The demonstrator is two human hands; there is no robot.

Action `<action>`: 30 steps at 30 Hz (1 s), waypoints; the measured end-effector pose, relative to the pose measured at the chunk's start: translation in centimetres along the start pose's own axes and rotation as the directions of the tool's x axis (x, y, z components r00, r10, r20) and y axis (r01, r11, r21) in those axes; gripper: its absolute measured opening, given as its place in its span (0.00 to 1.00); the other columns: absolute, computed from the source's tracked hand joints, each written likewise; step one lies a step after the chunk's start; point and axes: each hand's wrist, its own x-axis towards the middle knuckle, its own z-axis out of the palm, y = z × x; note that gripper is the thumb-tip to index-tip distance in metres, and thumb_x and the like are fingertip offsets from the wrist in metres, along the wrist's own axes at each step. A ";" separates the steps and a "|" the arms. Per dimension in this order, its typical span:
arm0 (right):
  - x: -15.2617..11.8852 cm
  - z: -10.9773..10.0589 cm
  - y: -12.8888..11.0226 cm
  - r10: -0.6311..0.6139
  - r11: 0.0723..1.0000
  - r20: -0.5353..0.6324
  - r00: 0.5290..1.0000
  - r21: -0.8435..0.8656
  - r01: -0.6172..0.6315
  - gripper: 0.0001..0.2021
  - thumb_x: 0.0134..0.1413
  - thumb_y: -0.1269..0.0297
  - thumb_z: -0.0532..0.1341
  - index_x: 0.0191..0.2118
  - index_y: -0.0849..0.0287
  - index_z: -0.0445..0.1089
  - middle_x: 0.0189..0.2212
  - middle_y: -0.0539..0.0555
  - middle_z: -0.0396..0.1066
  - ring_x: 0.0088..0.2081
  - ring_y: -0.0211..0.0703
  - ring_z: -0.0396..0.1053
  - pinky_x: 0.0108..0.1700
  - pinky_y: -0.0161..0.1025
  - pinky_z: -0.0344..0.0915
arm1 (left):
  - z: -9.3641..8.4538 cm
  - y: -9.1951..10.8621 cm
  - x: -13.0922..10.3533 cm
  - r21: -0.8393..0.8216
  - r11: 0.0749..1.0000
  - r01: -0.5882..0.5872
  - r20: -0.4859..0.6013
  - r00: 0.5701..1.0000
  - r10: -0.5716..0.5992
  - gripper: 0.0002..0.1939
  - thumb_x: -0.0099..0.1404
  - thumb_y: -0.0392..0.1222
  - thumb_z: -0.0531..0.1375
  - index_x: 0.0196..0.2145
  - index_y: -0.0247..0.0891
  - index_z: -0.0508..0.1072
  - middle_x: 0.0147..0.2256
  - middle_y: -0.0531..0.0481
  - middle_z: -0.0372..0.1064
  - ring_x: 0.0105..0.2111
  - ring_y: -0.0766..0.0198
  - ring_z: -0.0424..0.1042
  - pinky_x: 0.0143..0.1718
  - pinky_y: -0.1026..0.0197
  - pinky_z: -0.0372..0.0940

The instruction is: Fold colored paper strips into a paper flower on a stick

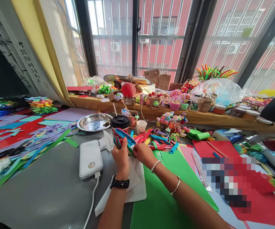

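Folded paper strips [125, 134] at clock centre, between left hand [120, 156] and right hand [143, 154]. Grips bunch in left; seems to pinch a green end with curled right fingers; cannot tell exact contact. To do well: hold bunch firmly without crushing, align edges, press creases flat, tug gently. Lidded cup [120, 122] near, at 11; keep clear of spills. Grey tabletop [44, 190] beneath; green sheet [151, 197] at 5, loose strips [160, 137] at 2, power bank [91, 160] at 9. Cluttered windowsill [85, 103] and barred windows [161, 31] towards 12.
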 end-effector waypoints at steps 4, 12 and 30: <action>-2.2 -2.2 3.0 0.086 0.970 -0.200 0.976 0.242 -0.036 0.06 0.44 0.71 0.55 0.24 0.61 0.69 0.22 0.54 0.71 0.25 0.39 0.66 0.26 0.32 0.58 | 0.2 0.2 -0.3 -0.016 0.999 0.045 0.022 0.999 -0.045 0.13 0.48 0.50 0.56 0.22 0.35 0.68 0.11 0.59 0.54 0.12 0.71 0.55 0.14 0.67 0.52; -5.8 -5.2 4.5 0.092 0.935 -0.426 0.900 0.348 0.069 0.06 0.48 0.66 0.53 0.26 0.61 0.66 0.23 0.52 0.68 0.23 0.36 0.64 0.26 0.32 0.60 | 2.0 0.2 -2.8 0.034 0.998 0.046 0.335 0.941 -0.055 0.11 0.43 0.46 0.60 0.20 0.34 0.70 0.13 0.56 0.60 0.17 0.69 0.61 0.19 0.67 0.56; -5.8 -4.4 4.6 0.096 0.979 -0.347 0.933 0.200 -0.026 0.10 0.44 0.66 0.55 0.17 0.59 0.59 0.16 0.48 0.61 0.19 0.34 0.57 0.22 0.31 0.51 | 2.5 -0.3 -3.9 0.104 0.993 -0.053 0.549 0.836 -0.013 0.10 0.47 0.45 0.57 0.22 0.34 0.69 0.12 0.59 0.52 0.16 0.72 0.55 0.18 0.69 0.52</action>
